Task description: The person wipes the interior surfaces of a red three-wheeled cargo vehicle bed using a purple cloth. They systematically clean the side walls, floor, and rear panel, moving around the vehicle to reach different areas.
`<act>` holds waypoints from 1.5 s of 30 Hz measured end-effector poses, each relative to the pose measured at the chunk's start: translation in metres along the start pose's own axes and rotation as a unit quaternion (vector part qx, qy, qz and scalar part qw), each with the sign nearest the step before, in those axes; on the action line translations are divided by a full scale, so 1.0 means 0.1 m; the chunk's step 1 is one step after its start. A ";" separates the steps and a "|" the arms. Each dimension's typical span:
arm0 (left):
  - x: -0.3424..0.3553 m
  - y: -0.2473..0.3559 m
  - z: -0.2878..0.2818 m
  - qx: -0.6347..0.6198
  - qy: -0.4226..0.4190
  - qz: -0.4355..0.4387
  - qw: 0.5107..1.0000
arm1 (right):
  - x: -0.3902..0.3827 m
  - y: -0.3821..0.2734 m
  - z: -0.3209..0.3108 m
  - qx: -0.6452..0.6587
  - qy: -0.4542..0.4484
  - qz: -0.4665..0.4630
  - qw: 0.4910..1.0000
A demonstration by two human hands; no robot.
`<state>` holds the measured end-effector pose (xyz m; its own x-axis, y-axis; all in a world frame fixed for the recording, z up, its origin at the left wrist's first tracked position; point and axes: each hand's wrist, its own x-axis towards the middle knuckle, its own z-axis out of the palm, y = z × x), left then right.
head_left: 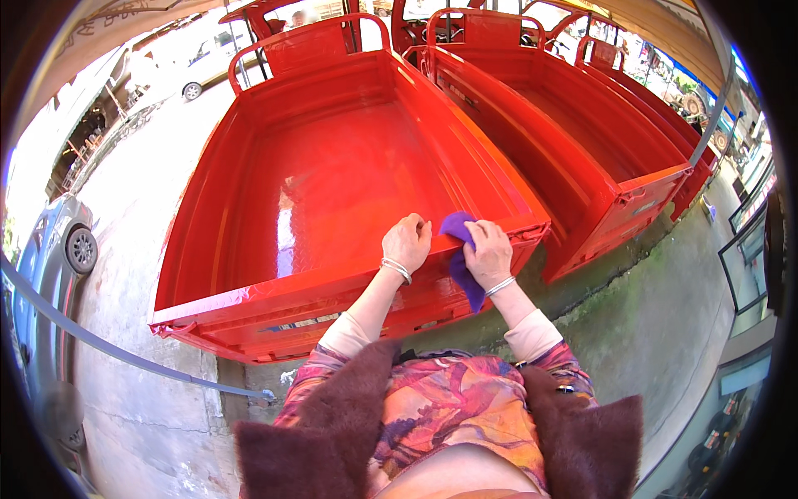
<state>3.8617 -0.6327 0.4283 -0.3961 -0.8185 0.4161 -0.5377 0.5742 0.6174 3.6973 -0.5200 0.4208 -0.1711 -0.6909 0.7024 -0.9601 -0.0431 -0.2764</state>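
My right hand (490,252) is closed on a purple cloth (468,281) at the top edge of a red cargo bed's tailgate (291,291), near its right corner. One end of the cloth sticks up over the rim, and the other hangs down the outer face. Just left of it, my left hand (406,244) lies over the same rim with its fingers curled in. What those fingers hold, if anything, is hidden. The glossy red cargo bed (332,175) stretches away in front of me, with a bright reflection on its floor.
A second red cargo bed (573,125) stands close on the right, with another beyond it. A blue car (54,274) is parked at the left. A grey bar (125,353) curves across the lower left. Glass-fronted frames (752,249) line the right side.
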 end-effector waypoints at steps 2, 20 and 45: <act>-0.01 0.01 -0.01 0.007 -0.023 -0.004 1.000 | -0.02 0.11 -0.03 -0.012 0.002 0.020 1.000; 0.02 0.00 0.00 0.088 -0.040 0.017 0.995 | 0.20 0.12 0.02 -0.001 -0.006 -0.084 0.996; 0.02 0.08 -0.06 0.062 -0.006 0.026 0.998 | 0.17 -0.06 0.16 0.091 -0.023 -0.032 0.995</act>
<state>3.8608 -0.6295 0.4379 -0.4349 -0.7872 0.4372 -0.6035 0.6152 0.5074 3.7039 -0.5430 0.4241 -0.0968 -0.7141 0.6933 -0.9123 -0.2148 -0.3487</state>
